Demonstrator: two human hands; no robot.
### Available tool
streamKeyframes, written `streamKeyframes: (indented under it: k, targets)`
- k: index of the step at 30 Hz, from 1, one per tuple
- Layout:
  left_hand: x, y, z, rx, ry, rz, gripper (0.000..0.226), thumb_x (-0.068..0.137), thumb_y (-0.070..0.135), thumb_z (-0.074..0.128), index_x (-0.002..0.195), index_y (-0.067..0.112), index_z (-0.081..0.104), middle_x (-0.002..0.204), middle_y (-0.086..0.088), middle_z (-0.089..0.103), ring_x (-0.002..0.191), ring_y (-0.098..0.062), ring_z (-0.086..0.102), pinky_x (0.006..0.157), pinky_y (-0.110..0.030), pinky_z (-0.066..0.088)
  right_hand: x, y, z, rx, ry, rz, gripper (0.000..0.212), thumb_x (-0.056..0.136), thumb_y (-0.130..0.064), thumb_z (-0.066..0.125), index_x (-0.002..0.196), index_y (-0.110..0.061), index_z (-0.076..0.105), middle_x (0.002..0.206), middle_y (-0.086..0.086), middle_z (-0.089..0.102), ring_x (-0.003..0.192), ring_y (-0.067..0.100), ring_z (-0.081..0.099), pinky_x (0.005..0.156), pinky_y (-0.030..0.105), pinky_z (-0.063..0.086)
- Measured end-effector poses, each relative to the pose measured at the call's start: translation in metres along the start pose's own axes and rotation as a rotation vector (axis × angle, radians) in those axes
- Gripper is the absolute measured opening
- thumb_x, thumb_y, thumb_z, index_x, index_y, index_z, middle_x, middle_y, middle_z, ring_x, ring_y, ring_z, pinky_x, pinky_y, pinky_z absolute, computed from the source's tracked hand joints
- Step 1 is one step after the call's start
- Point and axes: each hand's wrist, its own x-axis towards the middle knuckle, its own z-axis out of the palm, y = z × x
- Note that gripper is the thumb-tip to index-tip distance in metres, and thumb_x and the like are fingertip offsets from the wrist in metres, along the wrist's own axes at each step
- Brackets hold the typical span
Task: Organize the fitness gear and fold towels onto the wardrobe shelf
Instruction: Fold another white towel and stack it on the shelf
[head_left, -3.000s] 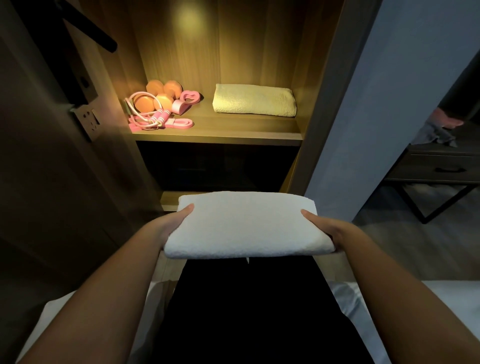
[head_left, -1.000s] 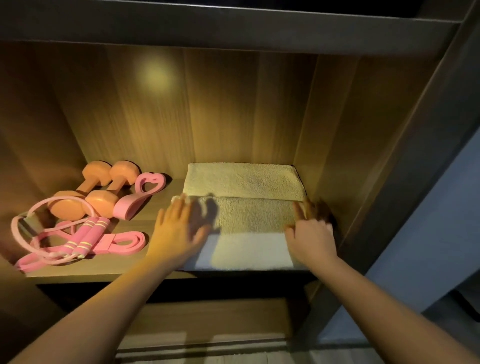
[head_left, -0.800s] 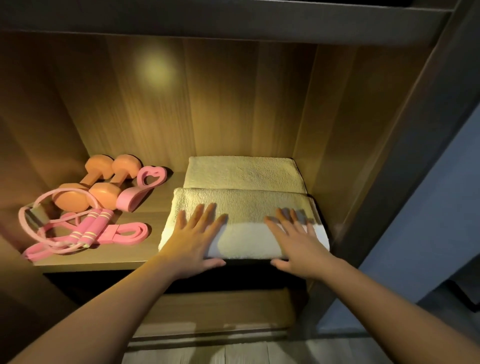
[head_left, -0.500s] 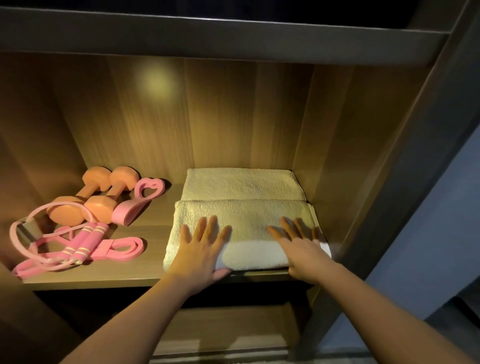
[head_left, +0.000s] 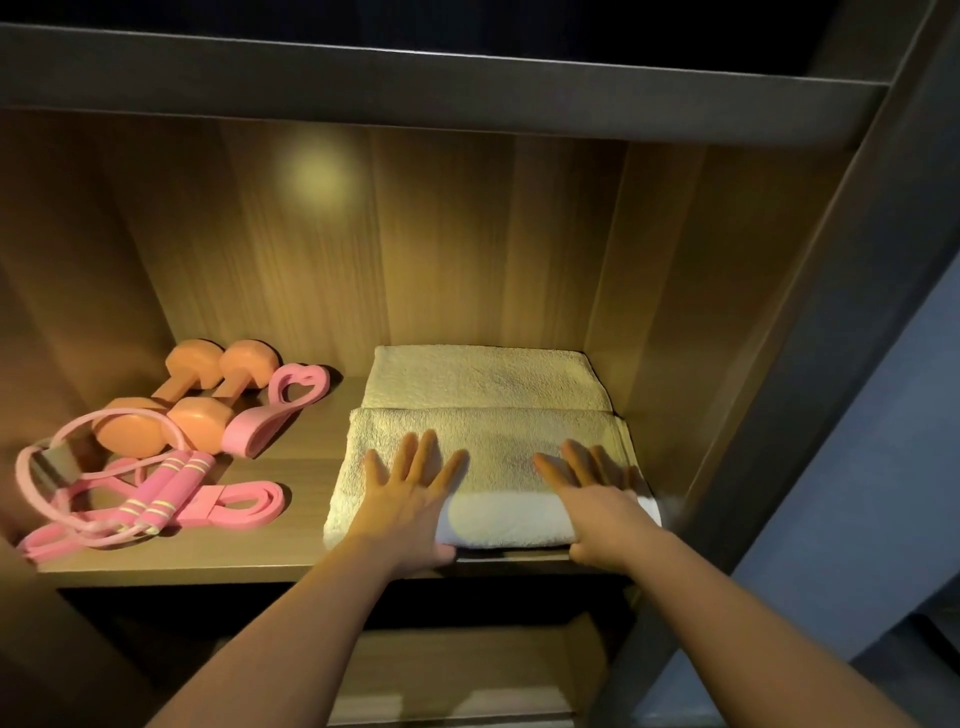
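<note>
While both flat hands, left (head_left: 410, 499) and right (head_left: 597, 504), press down, the front towel (head_left: 498, 441) lies beneath them.

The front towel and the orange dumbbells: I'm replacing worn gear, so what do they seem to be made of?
The front towel looks like cotton terry with a matte finish, judging by its nubby pile and soft, rounded fold. The orange dumbbells probably have a rubbery or vinyl coating. Their surface is smooth, evenly coloured and matte, with no metallic glint. What is under the coating cannot be told.
</note>
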Motion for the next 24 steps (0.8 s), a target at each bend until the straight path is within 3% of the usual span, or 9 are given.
streamKeyframes:
  k: [4, 9, 13, 17, 24]
  targets:
    - [0.0, 0.0, -0.002, -0.006, -0.039, -0.003, 0.107, 0.082, 0.06, 0.056, 0.15, 0.032, -0.022, 0.157, -0.015, -0.028, 0.146, -0.038, -0.02, 0.113, -0.066, -0.001, 0.004, 0.0, 0.003, -0.009, -0.006, 0.035, 0.114, 0.083, -0.004, 0.062, 0.145, -0.044, -0.025, 0.15, 0.001, -0.042, 0.147, 0.033, 0.017, 0.114, 0.054, 0.023]
    - [0.001, 0.007, -0.015, -0.024, -0.088, -0.019, 0.105, 0.078, 0.055, 0.064, 0.15, 0.033, -0.008, 0.159, -0.017, -0.018, 0.147, -0.039, -0.014, 0.111, -0.068, 0.003, 0.005, -0.011, 0.0, -0.071, -0.019, 0.055, 0.108, 0.083, -0.01, 0.063, 0.151, -0.034, -0.016, 0.156, 0.01, -0.031, 0.144, 0.037, 0.023, 0.113, 0.056, 0.023]
    - [0.001, 0.008, -0.02, -0.018, -0.11, -0.019, 0.103, 0.077, 0.052, 0.068, 0.149, 0.034, -0.004, 0.159, -0.017, -0.014, 0.147, -0.04, -0.011, 0.109, -0.07, 0.007, 0.006, -0.023, 0.003, -0.13, 0.023, 0.024, 0.103, 0.086, -0.018, 0.063, 0.153, -0.017, -0.014, 0.154, 0.009, -0.036, 0.145, 0.039, -0.018, 0.115, 0.063, 0.0]
    - [-0.001, 0.002, -0.018, -0.025, -0.126, -0.006, 0.111, 0.077, 0.049, 0.07, 0.151, 0.033, -0.012, 0.159, -0.017, -0.018, 0.147, -0.039, -0.012, 0.111, -0.069, 0.004, 0.005, -0.019, 0.001, -0.063, 0.02, -0.006, 0.111, 0.083, -0.01, 0.063, 0.15, -0.031, -0.023, 0.154, 0.0, -0.036, 0.146, 0.034, -0.018, 0.115, 0.059, 0.012]
    - [-0.002, 0.004, -0.016, -0.044, -0.129, -0.026, 0.106, 0.082, 0.034, 0.069, 0.152, 0.032, -0.011, 0.16, -0.017, -0.019, 0.148, -0.037, -0.013, 0.114, -0.066, 0.004, 0.002, -0.019, 0.002, -0.032, 0.061, -0.011, 0.104, 0.084, -0.004, 0.062, 0.153, -0.035, -0.011, 0.159, -0.002, -0.026, 0.148, 0.032, -0.012, 0.114, 0.054, 0.024]
